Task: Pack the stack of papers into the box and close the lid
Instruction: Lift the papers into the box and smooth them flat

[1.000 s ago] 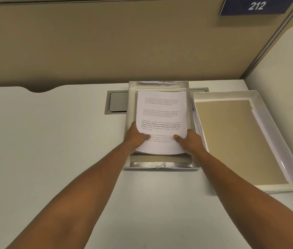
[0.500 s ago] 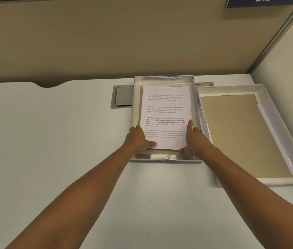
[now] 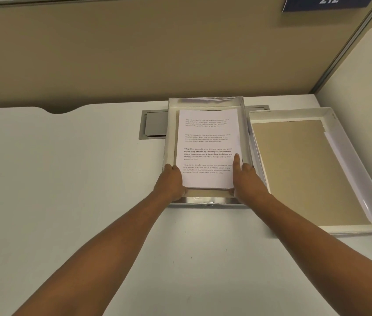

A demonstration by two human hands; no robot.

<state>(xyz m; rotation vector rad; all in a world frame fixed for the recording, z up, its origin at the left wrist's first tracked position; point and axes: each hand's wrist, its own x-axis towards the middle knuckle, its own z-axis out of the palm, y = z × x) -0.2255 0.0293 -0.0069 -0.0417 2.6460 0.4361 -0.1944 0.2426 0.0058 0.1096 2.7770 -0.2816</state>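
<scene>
Surface: white desk [image 3: 71, 179], bounded at the rear by a beige partition panel [image 3: 135, 53].
Inset: grey metal cable hatch [image 3: 153, 125], flush in the desk, partly covered by the box.
Centre: open box [image 3: 205, 101], silver-walled, resting flat on the desk.
Right: box lid [image 3: 349, 160], inverted, lying just beside the box.

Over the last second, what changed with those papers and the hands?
The stack of papers, curled up a second ago, has been lowered flat into the box. The left hand slid to its left edge. The right hand moved to the right edge, one finger now stretched along it. The lid stayed open-side up beside the box, on the table.
</scene>
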